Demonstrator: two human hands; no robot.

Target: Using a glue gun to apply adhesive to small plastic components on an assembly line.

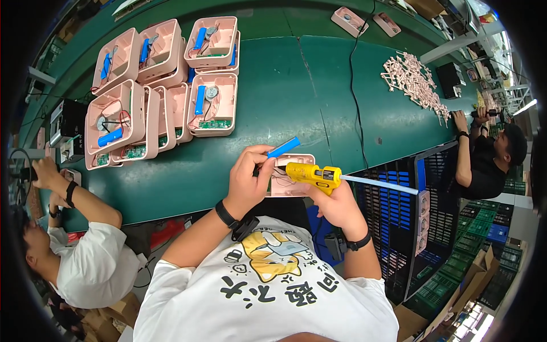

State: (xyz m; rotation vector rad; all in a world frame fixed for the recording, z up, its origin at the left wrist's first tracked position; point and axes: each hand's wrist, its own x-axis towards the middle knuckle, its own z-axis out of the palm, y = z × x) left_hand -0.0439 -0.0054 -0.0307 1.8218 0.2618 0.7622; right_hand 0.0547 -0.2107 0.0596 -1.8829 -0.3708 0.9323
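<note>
Between the fingers of my left hand (249,178) is a blue cylindrical battery (283,147), tilted up to the right above a pink plastic housing (293,188). My right hand (340,204) grips a yellow hot glue gun (313,174), its nozzle pointing left toward my left fingers. A long translucent glue stick (382,184) sticks out of the gun's back end. The housing lies at the table's near edge, partly covered by the gun and both hands. Whether the nozzle touches anything is hidden by my left fingers.
Stacked pink housings (212,108) with blue batteries and green boards fill the table's left. A heap of small pink parts (415,82) lies far right. A black cable (354,91) crosses the green table (273,102). Black crates (393,228) stand at my right. Co-workers sit on both sides.
</note>
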